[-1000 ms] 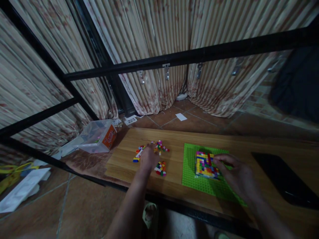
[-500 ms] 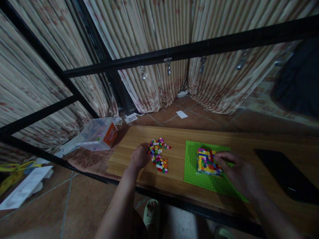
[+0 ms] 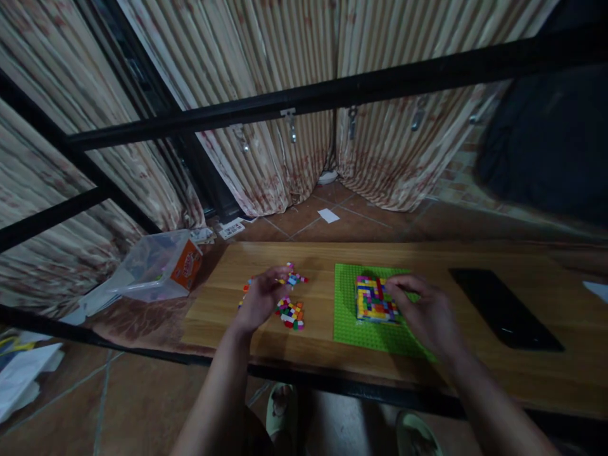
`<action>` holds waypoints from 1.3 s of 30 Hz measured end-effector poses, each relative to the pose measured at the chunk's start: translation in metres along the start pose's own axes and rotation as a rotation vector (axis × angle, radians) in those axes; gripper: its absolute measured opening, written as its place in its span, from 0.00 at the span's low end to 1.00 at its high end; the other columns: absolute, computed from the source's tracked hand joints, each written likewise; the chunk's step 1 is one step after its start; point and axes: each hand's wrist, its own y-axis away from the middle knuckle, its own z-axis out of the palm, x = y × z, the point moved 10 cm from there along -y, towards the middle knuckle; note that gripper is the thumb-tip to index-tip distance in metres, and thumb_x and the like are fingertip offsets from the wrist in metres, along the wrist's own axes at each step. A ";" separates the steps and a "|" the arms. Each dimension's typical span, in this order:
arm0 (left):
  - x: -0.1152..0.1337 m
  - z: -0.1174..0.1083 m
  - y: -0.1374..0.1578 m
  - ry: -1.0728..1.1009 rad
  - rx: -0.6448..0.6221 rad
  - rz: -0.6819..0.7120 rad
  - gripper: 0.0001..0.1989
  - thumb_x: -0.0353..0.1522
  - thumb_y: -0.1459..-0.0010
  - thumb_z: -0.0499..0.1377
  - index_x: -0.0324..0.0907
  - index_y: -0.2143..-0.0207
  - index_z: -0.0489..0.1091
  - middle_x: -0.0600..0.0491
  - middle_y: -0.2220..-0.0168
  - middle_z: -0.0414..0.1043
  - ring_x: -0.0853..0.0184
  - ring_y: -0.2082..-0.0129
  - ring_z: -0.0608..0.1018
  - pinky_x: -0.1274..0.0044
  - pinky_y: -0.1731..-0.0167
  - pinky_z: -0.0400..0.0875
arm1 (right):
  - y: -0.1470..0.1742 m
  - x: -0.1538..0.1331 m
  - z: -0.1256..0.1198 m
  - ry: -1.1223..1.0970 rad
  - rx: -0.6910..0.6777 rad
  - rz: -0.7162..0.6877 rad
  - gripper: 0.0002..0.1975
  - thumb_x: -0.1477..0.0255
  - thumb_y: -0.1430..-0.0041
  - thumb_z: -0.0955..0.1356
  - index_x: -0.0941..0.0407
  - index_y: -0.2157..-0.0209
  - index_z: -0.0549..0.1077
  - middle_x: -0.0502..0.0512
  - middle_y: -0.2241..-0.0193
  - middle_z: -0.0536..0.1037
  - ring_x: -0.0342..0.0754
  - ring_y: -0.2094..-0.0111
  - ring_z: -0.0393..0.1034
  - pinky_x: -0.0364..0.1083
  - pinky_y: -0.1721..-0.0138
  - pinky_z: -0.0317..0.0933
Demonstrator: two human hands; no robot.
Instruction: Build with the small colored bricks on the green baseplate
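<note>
Over the loose pile of small coloured toy bricks (image 3: 291,313) hovers my left hand (image 3: 261,297), its thumb and forefinger apart. It hides part of the pile, and a few bricks show on its left side. My right hand (image 3: 422,310) is at the right side of a multicoloured block of joined bricks (image 3: 373,304). Its thumb and forefinger are pinched together at the block's top, beside a dark red strip; what is between the fingertips is too small to tell. The block sits on a green studded baseplate (image 3: 346,316).
The wooden bench (image 3: 213,304) carries a black flat slab (image 3: 503,310) on the right. A clear plastic box (image 3: 152,266) with an orange label stands on the floor to the left. A black metal rail (image 3: 313,98) crosses in front of the curtains. Slippers (image 3: 281,411) show below.
My left hand has moved over the pile with its fingers parting, and bricks now show to its left. My right hand stays at the block. The whole view has shifted.
</note>
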 end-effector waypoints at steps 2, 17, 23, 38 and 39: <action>0.010 0.031 0.003 0.260 -0.088 0.004 0.17 0.31 0.51 0.64 0.41 0.56 0.73 0.50 0.60 0.75 0.67 0.62 0.74 0.77 0.63 0.68 | 0.001 -0.011 0.001 -0.072 0.026 -0.008 0.10 0.62 0.43 0.66 0.53 0.69 0.76 0.53 0.68 0.78 0.49 0.65 0.72 0.48 0.61 0.64; 0.020 0.152 0.007 0.899 -0.174 -0.211 0.13 0.29 0.55 0.68 0.40 0.65 0.72 0.54 0.66 0.75 0.70 0.66 0.76 0.77 0.62 0.70 | 0.012 -0.039 0.019 -0.407 -0.124 0.007 0.09 0.69 0.47 0.71 0.54 0.62 0.75 0.52 0.66 0.78 0.45 0.65 0.71 0.46 0.61 0.66; 0.022 0.163 0.006 0.821 -0.177 -0.208 0.19 0.31 0.53 0.67 0.42 0.57 0.72 0.55 0.68 0.74 0.72 0.69 0.75 0.79 0.64 0.70 | 0.007 -0.027 0.012 -0.372 -0.061 0.008 0.08 0.68 0.46 0.71 0.54 0.64 0.76 0.53 0.65 0.78 0.47 0.64 0.72 0.46 0.60 0.66; 0.022 0.159 0.002 0.716 -0.178 -0.153 0.13 0.35 0.51 0.66 0.41 0.62 0.76 0.55 0.74 0.74 0.73 0.73 0.73 0.79 0.69 0.68 | 0.007 -0.043 0.008 -0.346 -0.097 -0.084 0.06 0.70 0.45 0.69 0.53 0.64 0.77 0.52 0.66 0.76 0.46 0.65 0.70 0.46 0.61 0.65; 0.021 0.160 0.003 0.765 -0.190 -0.180 0.12 0.34 0.52 0.66 0.40 0.63 0.75 0.55 0.73 0.74 0.73 0.73 0.74 0.79 0.68 0.69 | 0.007 -0.044 0.008 -0.347 -0.103 -0.090 0.06 0.71 0.45 0.69 0.53 0.64 0.77 0.52 0.66 0.76 0.46 0.65 0.70 0.46 0.61 0.65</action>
